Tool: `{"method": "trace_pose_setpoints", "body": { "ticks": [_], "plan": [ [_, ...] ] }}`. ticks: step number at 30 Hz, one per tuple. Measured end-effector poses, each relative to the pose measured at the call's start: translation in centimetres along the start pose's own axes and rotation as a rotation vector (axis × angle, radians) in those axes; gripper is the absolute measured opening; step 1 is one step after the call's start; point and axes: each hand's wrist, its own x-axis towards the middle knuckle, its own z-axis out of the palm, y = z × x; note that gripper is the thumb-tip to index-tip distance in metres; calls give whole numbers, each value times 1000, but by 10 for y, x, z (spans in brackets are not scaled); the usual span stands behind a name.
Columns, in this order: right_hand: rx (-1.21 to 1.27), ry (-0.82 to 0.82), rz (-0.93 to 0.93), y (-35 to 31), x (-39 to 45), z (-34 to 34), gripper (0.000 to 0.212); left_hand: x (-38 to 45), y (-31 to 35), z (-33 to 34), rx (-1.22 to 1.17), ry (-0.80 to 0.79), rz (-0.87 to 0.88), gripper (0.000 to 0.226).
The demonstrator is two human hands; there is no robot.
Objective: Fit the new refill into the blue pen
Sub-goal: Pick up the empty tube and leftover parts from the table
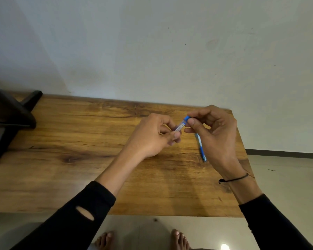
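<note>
Left hand (152, 136) pinches the clear barrel (179, 127), right hand (213, 130) grips its blue end, another blue pen (201, 147) lying under the right fingers.

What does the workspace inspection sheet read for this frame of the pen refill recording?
Surface: wooden table, bare grain, set against a white wall.
Job's things: clear pen barrel with blue end held between both hands above the table; blue pen part under the right hand, whether it touches the table is unclear.
Clutter: dark stand at the far left.
Grips: left hand pinches the barrel's lower end; right hand pinches the blue end.
Cables: nothing seen.
Surroundings: tiled floor, bare feet below the table edge.
</note>
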Motion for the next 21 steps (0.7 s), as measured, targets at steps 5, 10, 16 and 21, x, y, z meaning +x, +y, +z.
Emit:
{"method": "trace_pose_setpoints", "body": {
  "ticks": [5, 10, 16, 21],
  "plan": [
    [30, 3, -7, 0, -1, 0, 13, -1, 1, 0, -103, -16, -14, 7],
    [40, 68, -6, 1, 0, -2, 17, 0, 5, 4, -195, -8, -15, 5],
    [165, 156, 65, 1, -4, 4, 13, -1, 20, -2, -740, 122, -103, 10],
    [262, 133, 90, -2, -8, 11, 10, -2, 23, -10, -937, 186, -169, 7]
  ]
}}
